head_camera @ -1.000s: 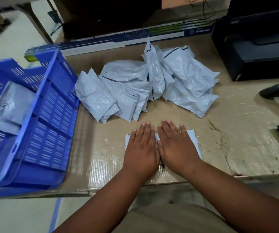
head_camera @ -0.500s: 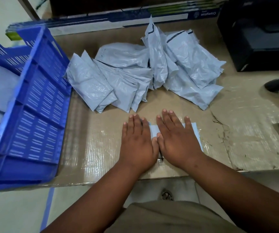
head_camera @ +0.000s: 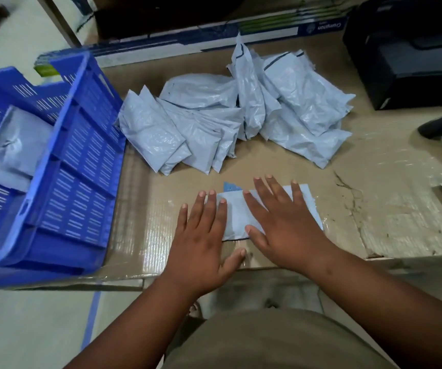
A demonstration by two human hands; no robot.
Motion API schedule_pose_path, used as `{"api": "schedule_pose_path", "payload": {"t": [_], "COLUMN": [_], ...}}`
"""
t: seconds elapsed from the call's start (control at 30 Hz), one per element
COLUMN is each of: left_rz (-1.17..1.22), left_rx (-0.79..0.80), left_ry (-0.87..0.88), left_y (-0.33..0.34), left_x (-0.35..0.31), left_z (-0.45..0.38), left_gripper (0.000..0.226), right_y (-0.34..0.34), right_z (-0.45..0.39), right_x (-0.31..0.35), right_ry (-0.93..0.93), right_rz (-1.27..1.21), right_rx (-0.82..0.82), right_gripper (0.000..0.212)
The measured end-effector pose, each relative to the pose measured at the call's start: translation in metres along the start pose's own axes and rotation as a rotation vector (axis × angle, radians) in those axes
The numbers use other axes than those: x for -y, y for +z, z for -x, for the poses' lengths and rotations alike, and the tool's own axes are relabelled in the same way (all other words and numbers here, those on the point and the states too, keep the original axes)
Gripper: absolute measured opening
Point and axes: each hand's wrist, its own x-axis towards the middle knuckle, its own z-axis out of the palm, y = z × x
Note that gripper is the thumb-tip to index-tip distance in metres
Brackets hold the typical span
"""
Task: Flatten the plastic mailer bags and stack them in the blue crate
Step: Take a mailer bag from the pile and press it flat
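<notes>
Two bare hands press a flat pale grey plastic mailer bag onto a cardboard-covered table.

The left hand lies flat with fingers straight, its fingertips on the bag's left edge. The right hand lies spread flat over the bag's middle. A heap of puffy grey mailer bags sits beyond. On the left, a blue slotted plastic crate holds one grey bag.
</notes>
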Motion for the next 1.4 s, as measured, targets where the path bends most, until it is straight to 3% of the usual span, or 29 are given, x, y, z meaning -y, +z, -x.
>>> {"api": "schedule_pose_path", "payload": {"t": [0.23, 0.63, 0.9, 1.4], "left_rz": [0.049, 0.032, 0.039, 0.09], "left_rx": [0.068, 0.083, -0.01, -0.028], "left_ry": [0.044, 0.03, 0.254, 0.263], "left_y": [0.013, 0.009, -0.01, 0.027], "left_x": [0.011, 0.007, -0.044, -0.053], "left_z": [0.001, -0.002, -0.048, -0.06], "left_gripper": [0.092, 0.09, 0.087, 0.09], "right_y": [0.021, 0.015, 0.001, 0.021], "right_z": [0.01, 0.008, 0.025, 0.036], "right_x": [0.009, 0.005, -0.043, -0.066], "right_ry": [-0.072, -0.083, 0.048, 0.034], "right_rz": [0.042, -0.07, -0.022, -0.024], "right_rx": [0.064, 0.09, 0.039, 0.059], "right_gripper": [0.086, 0.085, 0.078, 0.075]}}
